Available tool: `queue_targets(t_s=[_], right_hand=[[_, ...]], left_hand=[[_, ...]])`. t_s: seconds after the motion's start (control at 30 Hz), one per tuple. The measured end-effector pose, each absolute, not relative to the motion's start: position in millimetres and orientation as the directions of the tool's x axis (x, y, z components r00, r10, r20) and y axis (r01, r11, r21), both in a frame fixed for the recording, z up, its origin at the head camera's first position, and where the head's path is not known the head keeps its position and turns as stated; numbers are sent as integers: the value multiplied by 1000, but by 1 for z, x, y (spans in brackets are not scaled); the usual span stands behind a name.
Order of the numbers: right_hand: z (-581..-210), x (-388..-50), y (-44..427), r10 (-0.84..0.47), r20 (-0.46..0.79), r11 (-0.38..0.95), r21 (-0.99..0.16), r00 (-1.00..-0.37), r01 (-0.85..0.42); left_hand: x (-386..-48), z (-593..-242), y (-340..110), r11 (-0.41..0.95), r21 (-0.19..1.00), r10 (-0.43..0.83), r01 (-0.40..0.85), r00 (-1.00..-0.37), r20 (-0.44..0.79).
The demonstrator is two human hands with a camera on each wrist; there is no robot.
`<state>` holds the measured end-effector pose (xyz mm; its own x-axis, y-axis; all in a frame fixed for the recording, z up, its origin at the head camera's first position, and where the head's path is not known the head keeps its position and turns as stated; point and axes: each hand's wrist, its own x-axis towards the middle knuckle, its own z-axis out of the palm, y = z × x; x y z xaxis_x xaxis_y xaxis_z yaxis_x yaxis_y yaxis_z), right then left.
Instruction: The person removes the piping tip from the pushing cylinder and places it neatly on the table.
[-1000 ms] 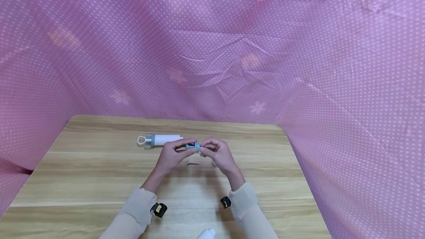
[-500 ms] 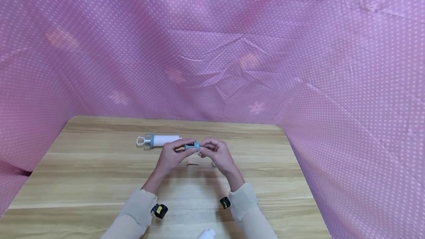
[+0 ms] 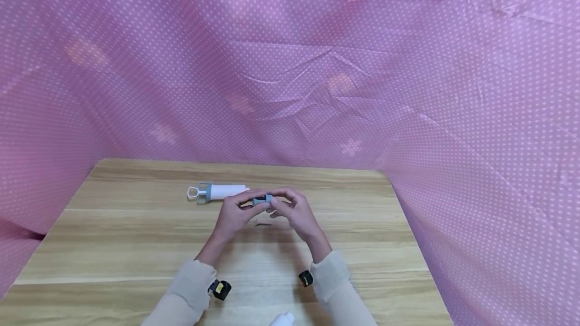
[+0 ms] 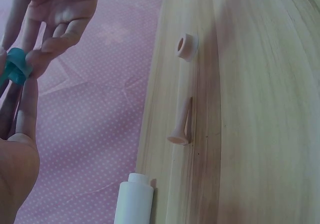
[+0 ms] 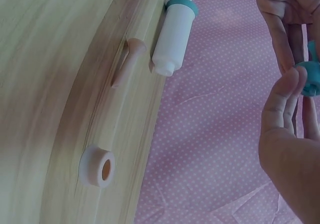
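Observation:
Above the table, my left hand grips a small teal plastic piece with a dark gap in its side, thumb below and fingers above. My right hand pinches the right end of the same piece, its fingertips close to the left ones. In the right wrist view the teal piece is partly covered by fingers and cut by the frame edge. Behind the left hand lies a toy syringe with a white barrel, teal collar and white ring handle.
On the wooden table below the hands lie a pale trumpet-shaped piece and a pale flanged ring. A white nozzle-ended object is cut off at the near edge. Pink dotted cloth surrounds the table.
My right hand has shifted slightly left, and its fingers now reach further over the teal piece's end. The left hand keeps its grip almost in place.

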<state>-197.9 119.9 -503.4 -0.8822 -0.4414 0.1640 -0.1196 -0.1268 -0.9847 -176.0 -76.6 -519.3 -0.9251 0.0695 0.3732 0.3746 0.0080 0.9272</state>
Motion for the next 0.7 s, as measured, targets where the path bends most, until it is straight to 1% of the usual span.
queue_targets(t_s=[0.17,0.47,0.7], right_hand=[[-504,-198,119,-460,156,-128,-986,-874,-109],[-503,-197,117,-399,158,-134,-985,-903,-113],[-504,-199,117,-372,154,-128,-985,-915,-114]], left_hand=[[-175,-519,-73,22,922,58,387,-921,385],[-176,-524,-68,125,879,18,461,-887,462],[-175,-524,-69,194,868,58,457,-888,455]])
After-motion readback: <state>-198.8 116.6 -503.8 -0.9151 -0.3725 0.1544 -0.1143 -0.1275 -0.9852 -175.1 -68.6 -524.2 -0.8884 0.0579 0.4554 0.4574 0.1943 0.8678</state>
